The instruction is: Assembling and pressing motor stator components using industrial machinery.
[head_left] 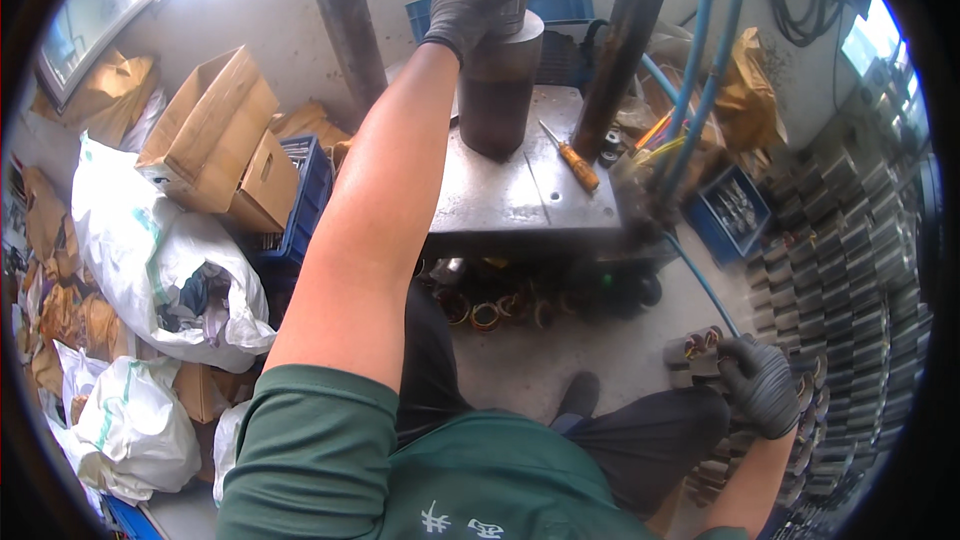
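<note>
1. While the left hand [466,12] reaches up to twelve o'clock, its gloved grip is wrapped around a shiny cylinder [514,14]; metal shows above and below the fingers, though I cannot tell whether it is all one piece.
2. That cylinder is over a thick, dark block [499,90] with a paler top, which stands upright on the metal bench [485,190], also towards twelve.
3. The right hand [762,387], gloved as well, is low at four o'clock. Its fingers curl at the lower end of a thin blue rod [702,282]; from here I cannot tell whether the grip closes on it.
4. Just beside that hand, on its nine o'clock side, are some small metal parts [693,348].
5. Between one and two, a screwdriver [578,166] lies on the bench, its orange handle towards the near edge.
6. Dark posts rise either side of the block, one [343,20] near eleven, the other [622,50] near one.
7. At three sits a blue bin [728,212] of metal pieces, with rows of grey parts [850,260] beyond.
8. Over at ten I see a cardboard box [205,130]; at nine, a bulging white sack [125,240].
</note>
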The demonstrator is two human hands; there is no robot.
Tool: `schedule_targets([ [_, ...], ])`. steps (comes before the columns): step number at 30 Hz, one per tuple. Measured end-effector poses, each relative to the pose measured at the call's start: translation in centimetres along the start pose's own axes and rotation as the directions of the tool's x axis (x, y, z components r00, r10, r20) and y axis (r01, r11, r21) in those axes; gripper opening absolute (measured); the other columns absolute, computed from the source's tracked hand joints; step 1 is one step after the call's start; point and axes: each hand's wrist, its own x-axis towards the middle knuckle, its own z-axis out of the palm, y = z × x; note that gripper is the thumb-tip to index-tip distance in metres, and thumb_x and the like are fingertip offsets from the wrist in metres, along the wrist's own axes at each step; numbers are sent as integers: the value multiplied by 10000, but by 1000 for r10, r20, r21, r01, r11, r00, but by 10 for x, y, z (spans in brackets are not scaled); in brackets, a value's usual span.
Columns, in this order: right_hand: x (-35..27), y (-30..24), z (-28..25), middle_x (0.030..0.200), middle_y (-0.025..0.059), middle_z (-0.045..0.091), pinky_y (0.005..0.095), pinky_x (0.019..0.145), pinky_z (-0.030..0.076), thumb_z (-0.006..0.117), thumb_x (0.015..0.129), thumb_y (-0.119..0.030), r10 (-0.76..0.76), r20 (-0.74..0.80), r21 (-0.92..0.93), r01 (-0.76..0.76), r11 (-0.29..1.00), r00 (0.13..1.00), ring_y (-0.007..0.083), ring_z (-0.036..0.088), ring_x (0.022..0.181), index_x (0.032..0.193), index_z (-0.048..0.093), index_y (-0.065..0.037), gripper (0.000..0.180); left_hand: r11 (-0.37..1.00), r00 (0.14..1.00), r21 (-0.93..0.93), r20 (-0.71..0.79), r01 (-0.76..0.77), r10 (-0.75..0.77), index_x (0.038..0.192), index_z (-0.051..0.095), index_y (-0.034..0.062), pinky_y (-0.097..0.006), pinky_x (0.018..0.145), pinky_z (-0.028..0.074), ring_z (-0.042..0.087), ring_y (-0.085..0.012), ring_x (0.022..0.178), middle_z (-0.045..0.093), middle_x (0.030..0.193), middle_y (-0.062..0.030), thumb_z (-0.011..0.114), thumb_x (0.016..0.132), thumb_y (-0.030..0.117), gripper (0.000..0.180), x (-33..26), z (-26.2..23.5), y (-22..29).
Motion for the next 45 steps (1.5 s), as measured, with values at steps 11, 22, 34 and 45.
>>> schedule_targets([
  [11,-7,4,1,881,187,721,450,764,568,663,859,-54,10,-58,51,-7,999,998,400,707,830,1007,732,-38,164,999,1000,31,15,20,-20,1165,633,-80,-378,851,601,753,-285,917,749,1025,-224,939,648,388,762,0,2,0],
  [22,-7,24,-2,866,198,733,405,777,573,646,874,-38,-74,131,-17,76,997,989,361,739,820,1028,718,14,177,1000,1000,10,-4,-6,6,1025,737,-77,-371,788,606,765,-261,802,769,891,-200,944,633,333,604,0,2,-2],
  [34,-1,15,-12,956,212,740,427,800,572,635,921,-96,46,88,65,-51,997,995,362,732,901,1111,712,0,226,998,999,34,23,46,-46,1038,721,-84,-360,794,605,768,-259,830,770,929,-205,956,635,308,610,0,-1,1],
  [45,-4,19,-12,909,175,746,391,736,575,626,904,-60,93,171,141,-117,983,981,300,714,732,1147,722,-16,265,998,998,27,-3,59,-58,1033,706,-85,-364,801,606,767,-266,861,768,953,-213,964,624,320,631,5,4,-6],
])
